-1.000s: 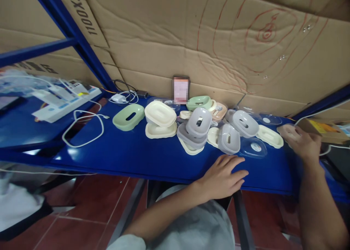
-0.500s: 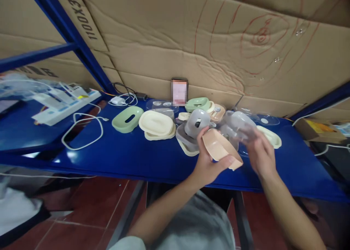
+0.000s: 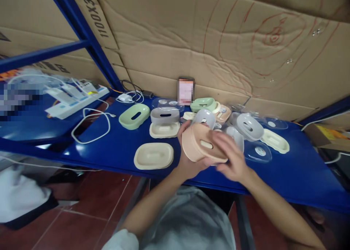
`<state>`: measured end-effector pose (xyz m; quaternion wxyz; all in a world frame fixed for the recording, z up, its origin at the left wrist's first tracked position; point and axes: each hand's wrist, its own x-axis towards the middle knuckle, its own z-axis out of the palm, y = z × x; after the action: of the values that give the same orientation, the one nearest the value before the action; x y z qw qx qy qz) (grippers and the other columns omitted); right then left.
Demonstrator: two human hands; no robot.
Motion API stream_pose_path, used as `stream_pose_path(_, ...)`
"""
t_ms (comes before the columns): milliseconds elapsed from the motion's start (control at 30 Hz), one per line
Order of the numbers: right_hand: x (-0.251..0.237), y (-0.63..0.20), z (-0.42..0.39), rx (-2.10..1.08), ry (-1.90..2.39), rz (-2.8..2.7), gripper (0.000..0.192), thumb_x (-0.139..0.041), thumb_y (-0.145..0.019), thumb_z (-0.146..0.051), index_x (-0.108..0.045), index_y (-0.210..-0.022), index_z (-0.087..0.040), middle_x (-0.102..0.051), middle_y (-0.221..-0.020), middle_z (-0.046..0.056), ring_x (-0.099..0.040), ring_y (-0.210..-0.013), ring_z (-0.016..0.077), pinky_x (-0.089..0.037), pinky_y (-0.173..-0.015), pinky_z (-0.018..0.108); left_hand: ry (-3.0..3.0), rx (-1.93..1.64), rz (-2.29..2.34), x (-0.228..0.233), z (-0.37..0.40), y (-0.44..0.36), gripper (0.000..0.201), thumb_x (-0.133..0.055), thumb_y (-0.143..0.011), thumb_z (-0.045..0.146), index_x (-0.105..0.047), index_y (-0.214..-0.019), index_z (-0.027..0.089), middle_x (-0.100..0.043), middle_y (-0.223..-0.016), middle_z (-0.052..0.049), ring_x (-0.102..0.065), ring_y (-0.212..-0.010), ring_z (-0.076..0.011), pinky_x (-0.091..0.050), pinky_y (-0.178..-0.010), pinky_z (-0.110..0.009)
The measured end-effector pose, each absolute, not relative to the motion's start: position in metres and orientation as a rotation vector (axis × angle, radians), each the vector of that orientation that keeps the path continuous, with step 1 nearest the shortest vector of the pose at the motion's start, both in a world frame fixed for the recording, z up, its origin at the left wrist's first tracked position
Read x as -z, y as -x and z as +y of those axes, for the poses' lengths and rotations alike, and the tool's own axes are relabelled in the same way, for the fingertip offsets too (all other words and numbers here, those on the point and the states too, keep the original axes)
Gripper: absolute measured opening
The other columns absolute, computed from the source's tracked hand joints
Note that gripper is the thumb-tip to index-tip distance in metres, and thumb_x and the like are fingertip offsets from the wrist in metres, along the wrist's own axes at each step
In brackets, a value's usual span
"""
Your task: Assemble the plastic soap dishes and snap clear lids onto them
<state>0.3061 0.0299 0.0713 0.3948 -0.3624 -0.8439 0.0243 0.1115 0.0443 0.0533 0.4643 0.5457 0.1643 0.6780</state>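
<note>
A peach oval plastic box (image 3: 195, 139) is tilted between my two hands over the front of the blue table. An elongated slot with a cream piece showing in it is in its upper face. My left hand (image 3: 189, 167) wraps round the box from below and the left, fingers closed. My right hand (image 3: 232, 157) grips its right end, fingers over the slotted face and thumb below. Just left of my left hand lies a cream oval tray (image 3: 153, 156). Behind the box are a grey slotted dish (image 3: 204, 118) and another grey slotted dish (image 3: 249, 127).
A green slotted dish (image 3: 133, 117) and a grey piece (image 3: 164, 115) beside a cream tray (image 3: 164, 130) lie left. Clear lids (image 3: 257, 151) and a cream tray (image 3: 275, 140) lie right. A phone (image 3: 186, 91) leans on cardboard; a power strip (image 3: 79, 101) and cables are far left.
The peach box has turned so its slotted face shows instead of its open side. My right hand has come left onto it. A cream tray now lies separately near the front edge.
</note>
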Motion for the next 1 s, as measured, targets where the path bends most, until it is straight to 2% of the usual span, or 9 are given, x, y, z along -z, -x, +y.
stream_pose_path(100, -0.073, -0.27, 0.009, -0.317, 0.721, -2.138, 0.065, -0.057, -0.106, -0.057, -0.048, -0.164, -0.03, -0.063, -0.153, 0.012, -0.055, -0.148, 0.0352, -0.047, -0.123, 0.056, -1.352, -1.637, 0.468, -0.057, 0.034, -0.097, 0.095, -0.083, -0.084, 0.068, -0.03, -0.154, 0.03, -0.062, -0.144, -0.016, -0.07, -0.127, -0.0341, -0.054, -0.113, -0.056)
stream_pose_path(200, -0.083, -0.261, 0.012, -0.562, 0.735, -2.009, 0.045, -0.053, -0.111, -0.047, -0.062, -0.151, -0.03, -0.073, -0.141, 0.01, -0.069, -0.131, 0.0297, -0.059, -0.109, 0.047, -1.346, -1.653, 0.516, -0.055, 0.026, -0.076, 0.103, -0.083, -0.078, 0.076, -0.034, -0.155, 0.029, -0.06, -0.148, -0.018, -0.068, -0.13, -0.0355, -0.058, -0.108, -0.052)
stream_pose_path(300, -0.096, -0.258, 0.032, -0.546, 0.787, -1.953, 0.037, -0.051, -0.112, -0.041, -0.068, -0.142, -0.029, -0.078, -0.13, 0.008, -0.075, -0.118, 0.026, -0.061, -0.101, 0.043, -1.435, -1.724, 0.753, -0.054, 0.029, -0.043, 0.104, -0.082, -0.076, 0.079, -0.038, -0.154, 0.026, -0.055, -0.153, -0.019, -0.062, -0.137, -0.0376, -0.058, -0.108, -0.052)
stream_pose_path(433, -0.107, -0.238, 0.082, -0.208, 0.804, -2.327, 0.03, -0.06, -0.109, -0.04, -0.074, -0.133, -0.029, -0.079, -0.127, 0.006, -0.068, -0.129, 0.0276, -0.03, -0.129, 0.057, -1.461, -1.986, 1.118, -0.05, 0.038, 0.013, 0.092, -0.089, -0.078, 0.062, -0.039, -0.146, 0.027, -0.054, -0.15, -0.017, -0.065, -0.133, -0.035, -0.055, -0.112, -0.054)
stream_pose_path(533, -0.11, -0.222, 0.124, -0.052, 0.866, -2.507, 0.028, -0.053, -0.112, -0.034, -0.077, -0.125, -0.028, -0.078, -0.13, 0.006, -0.065, -0.133, 0.0274, -0.016, -0.131, 0.061, -1.42, -1.951, 1.441, -0.036, 0.036, 0.041, 0.089, -0.091, -0.079, 0.052, -0.042, -0.147, 0.025, -0.043, -0.159, -0.019, -0.06, -0.14, -0.0367, -0.051, -0.117, -0.056)
stream_pose_path(633, -0.116, -0.233, 0.158, 0.051, 1.01, -2.511, 0.034, -0.047, -0.111, -0.026, -0.072, -0.133, -0.027, -0.068, -0.149, 0.008, -0.056, -0.144, 0.0284, -0.02, -0.129, 0.059, -1.392, -1.741, 1.768, -0.017, 0.029, 0.05, 0.101, -0.09, -0.077, 0.056, -0.039, -0.156, 0.019, -0.041, -0.16, -0.023, -0.049, -0.148, -0.0415, -0.04, -0.125, -0.061)
stream_pose_path(733, -0.126, -0.277, 0.177, 0.086, 1.409, -2.496, 0.044, -0.047, -0.102, -0.016, -0.067, -0.14, -0.025, -0.07, -0.146, 0.009, -0.06, -0.139, 0.0268, -0.038, -0.119, 0.046, -1.467, -1.536, 1.925, -0.003, 0.027, 0.049, 0.114, -0.088, -0.078, 0.062, -0.032, -0.165, 0.015, -0.038, -0.165, -0.025, -0.038, -0.155, -0.0444, -0.032, -0.129, -0.063)
stream_pose_path(867, -0.126, -0.345, 0.183, 0.059, 1.86, -2.47, 0.036, -0.061, -0.093, -0.028, -0.074, -0.126, -0.022, -0.079, -0.125, 0.014, -0.071, -0.119, 0.0348, -0.05, -0.103, 0.046, -1.685, -1.464, 2.001, 0.005, 0.032, 0.047, 0.12, -0.077, -0.086, 0.071, -0.022, -0.17, 0.005, -0.028, -0.169, -0.033, -0.027, -0.162, -0.0461, -0.025, -0.131, -0.064)
stream_pose_path(1000, -0.105, -0.366, 0.179, 0.039, 1.895, -2.498, 0.058, -0.063, -0.094, -0.054, -0.064, -0.144, -0.025, -0.061, -0.156, 0.015, -0.055, -0.143, 0.0411, -0.036, -0.12, 0.064, -1.833, -1.475, 2.065, 0.007, 0.032, 0.042, 0.12, -0.075, -0.09, 0.067, -0.011, -0.173, 0.008, -0.006, -0.177, -0.033, -0.009, -0.167, -0.0463, -0.018, -0.132, -0.065)
